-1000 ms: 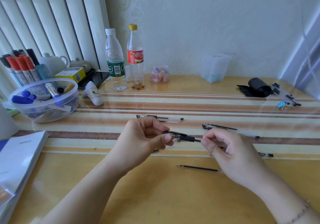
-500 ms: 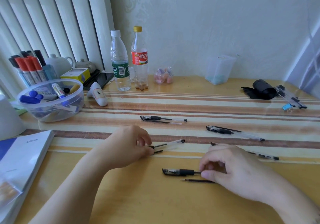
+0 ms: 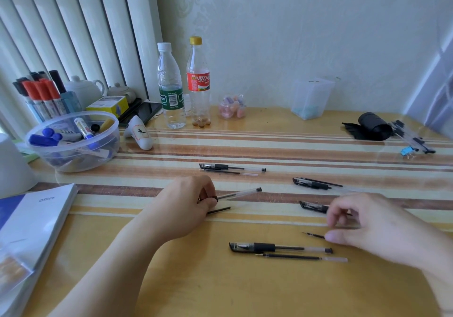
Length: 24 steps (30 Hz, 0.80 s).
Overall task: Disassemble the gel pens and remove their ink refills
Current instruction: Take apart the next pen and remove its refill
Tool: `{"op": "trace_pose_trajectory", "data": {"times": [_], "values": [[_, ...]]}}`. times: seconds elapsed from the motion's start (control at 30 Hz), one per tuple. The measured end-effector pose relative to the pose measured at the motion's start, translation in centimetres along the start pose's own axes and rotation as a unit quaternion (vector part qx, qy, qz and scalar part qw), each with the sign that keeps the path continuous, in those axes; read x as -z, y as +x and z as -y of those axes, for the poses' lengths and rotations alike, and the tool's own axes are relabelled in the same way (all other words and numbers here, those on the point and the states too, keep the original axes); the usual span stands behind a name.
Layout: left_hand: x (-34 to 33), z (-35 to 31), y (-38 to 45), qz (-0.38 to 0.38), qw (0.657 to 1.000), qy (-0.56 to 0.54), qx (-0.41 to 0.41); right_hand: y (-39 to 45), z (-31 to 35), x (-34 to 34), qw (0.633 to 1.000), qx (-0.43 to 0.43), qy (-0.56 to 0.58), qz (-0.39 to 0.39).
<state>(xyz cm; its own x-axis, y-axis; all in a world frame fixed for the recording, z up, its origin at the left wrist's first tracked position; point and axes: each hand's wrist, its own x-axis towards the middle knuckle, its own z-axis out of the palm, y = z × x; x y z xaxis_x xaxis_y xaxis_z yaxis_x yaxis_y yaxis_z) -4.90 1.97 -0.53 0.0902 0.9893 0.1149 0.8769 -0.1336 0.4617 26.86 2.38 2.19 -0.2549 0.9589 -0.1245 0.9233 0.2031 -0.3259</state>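
My left hand (image 3: 183, 204) rests on the table and pinches the black grip end of a clear gel pen barrel (image 3: 239, 192), which points right. A thin black refill (image 3: 219, 210) pokes out from under that hand. My right hand (image 3: 367, 228) hovers low with loosely curled fingers that hold nothing. Its thumb tip covers the end of another refill (image 3: 313, 235). In front of it a capped pen (image 3: 279, 246) and a loose refill (image 3: 304, 257) lie side by side. A further capped pen (image 3: 313, 206) is half hidden behind my right hand.
Two more pens with refills lie further back (image 3: 231, 167) (image 3: 312, 183). A plastic tub of markers (image 3: 73, 142) and a booklet (image 3: 34, 221) are at the left. Two bottles (image 3: 171, 91) stand at the back, and a black roll (image 3: 373, 126) sits far right.
My right hand let go of the capped pen beside the loose refill and drew back to the right. My left hand stayed on the clear barrel.
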Motion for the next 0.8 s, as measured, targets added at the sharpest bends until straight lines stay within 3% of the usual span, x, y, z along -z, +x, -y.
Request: {"op": "trace_pose_trajectory", "data": {"times": [0.53, 0.8], "values": [[-0.5, 0.0, 0.0, -0.017, 0.999, 0.023, -0.032, -0.2, -0.3, -1.1, 0.995, 0.036, -0.086, 0.03], [-1.8, -1.0, -0.1, -0.057, 0.995, 0.053, -0.064, 0.2, 2.1, -1.9, 0.986, 0.056, 0.075, -0.14]]}}
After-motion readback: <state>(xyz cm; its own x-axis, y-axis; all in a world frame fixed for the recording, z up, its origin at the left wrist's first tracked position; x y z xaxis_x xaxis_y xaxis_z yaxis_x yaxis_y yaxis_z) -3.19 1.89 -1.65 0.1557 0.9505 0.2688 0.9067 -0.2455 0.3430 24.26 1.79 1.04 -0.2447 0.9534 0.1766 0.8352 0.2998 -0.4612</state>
